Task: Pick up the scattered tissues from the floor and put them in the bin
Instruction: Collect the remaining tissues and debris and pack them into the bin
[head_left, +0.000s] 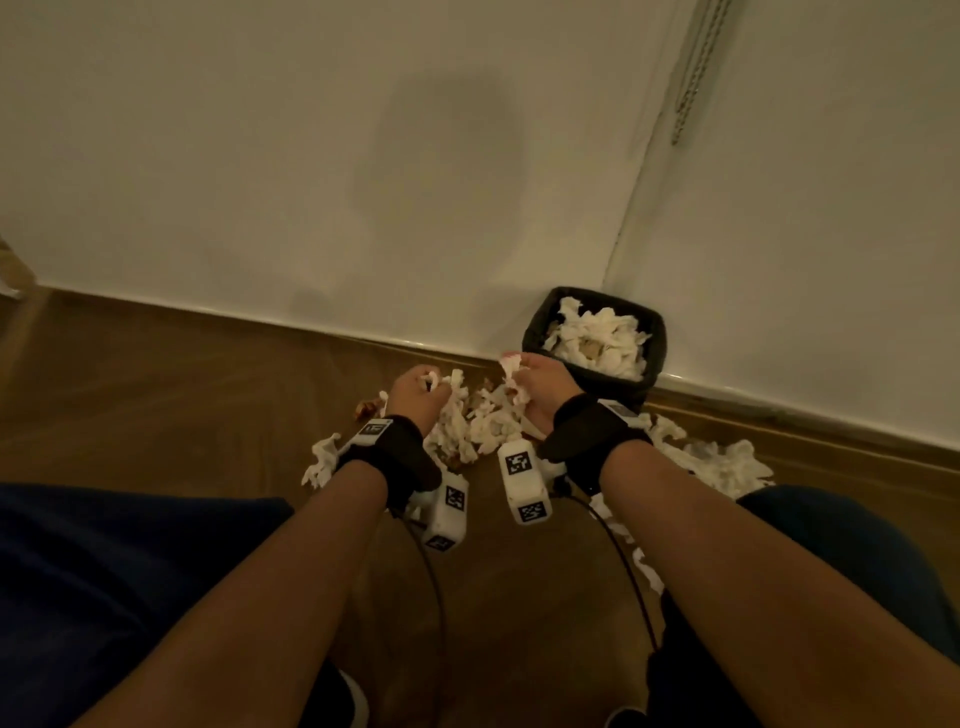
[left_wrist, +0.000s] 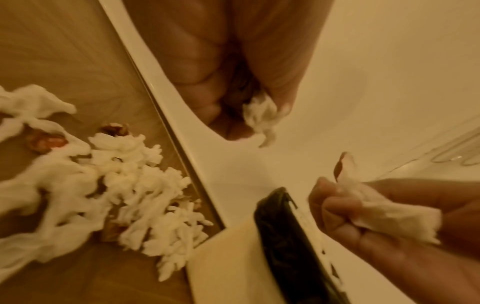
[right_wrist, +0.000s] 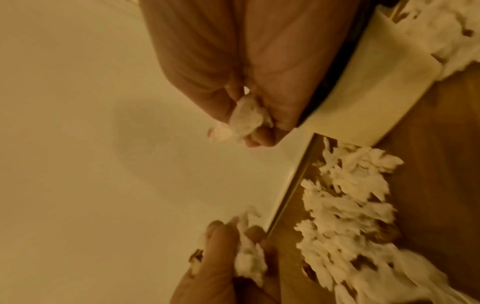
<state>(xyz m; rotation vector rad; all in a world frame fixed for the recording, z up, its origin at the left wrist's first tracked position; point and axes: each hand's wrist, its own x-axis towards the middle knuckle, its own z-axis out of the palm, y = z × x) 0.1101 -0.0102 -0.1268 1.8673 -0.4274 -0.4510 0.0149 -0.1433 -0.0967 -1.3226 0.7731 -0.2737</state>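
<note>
Tissues (head_left: 467, 426) lie heaped on the floor (head_left: 156, 395) against the far edge where it meets the wall, just left of the bin (head_left: 532, 332); more trail along the floor's right side, beside the person's right knee, and one clump sits apart to the left. Bin stands in the corner, already well filled with white tissue, so a good share is done. Judged roughly half along; a large pile is left.

Left hand (head_left: 415, 397): fingers curled round a small wad, grip clamped on tissue, held over the left part of the pile. Right hand (head_left: 537, 387): also clamped on a crumpled piece, raised just beside the bin's near rim, not yet over the opening. Both wrist views confirm tissue pinched in each fist.

A few brown scraps (left_wrist: 45, 142) lie mixed among the tissues; what they are cannot be told.

Floor is brown wood-look, smooth. White skirting (head_left: 363, 340) runs along the pale wall (head_left: 260, 156). Dim, warm light; a soft shadow falls on the wall. A grey strip runs up the wall at upper right. Wrist views are motion-blurred.
</note>
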